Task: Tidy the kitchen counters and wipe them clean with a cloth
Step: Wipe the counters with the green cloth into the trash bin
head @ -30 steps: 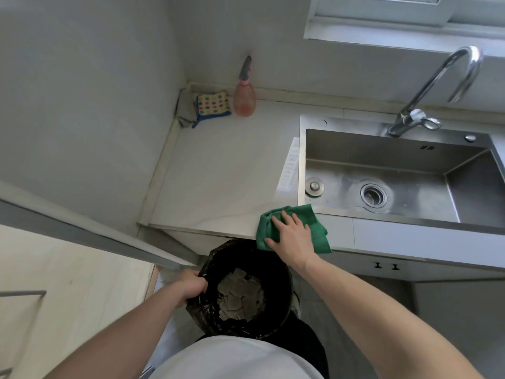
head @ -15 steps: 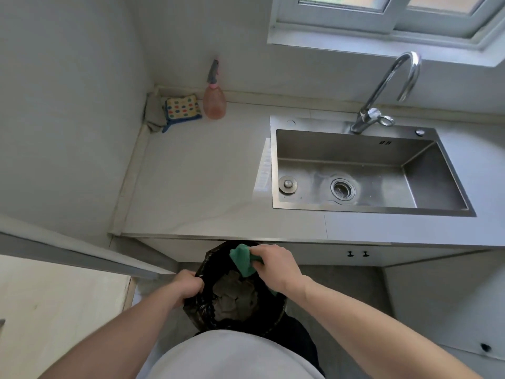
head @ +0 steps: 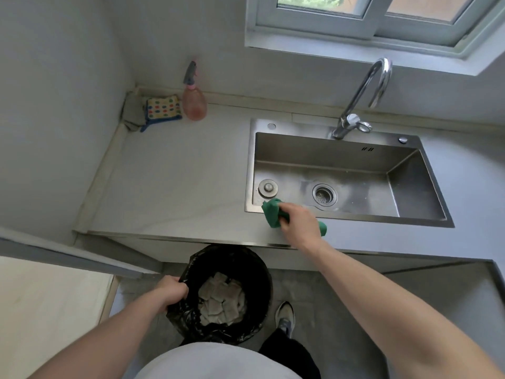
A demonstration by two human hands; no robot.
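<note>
Green cleaning cloth (head: pixel 273 214) sits bunched in my right hand (head: pixel 299 221) to wipe the pale stone counter (head: pixel 175 187), while my left hand (head: pixel 170 292) grips the black bin bag's rim (head: pixel 191 269) to hold it near.

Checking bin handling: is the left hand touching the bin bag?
Touching. The head view shows the left hand gripping the black bin bag at its rim, fingers curled over the edge.

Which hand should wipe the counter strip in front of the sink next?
Right. The right hand already grips the green cloth at the sink's front edge; the left hand is down holding the bin's liner.
</note>
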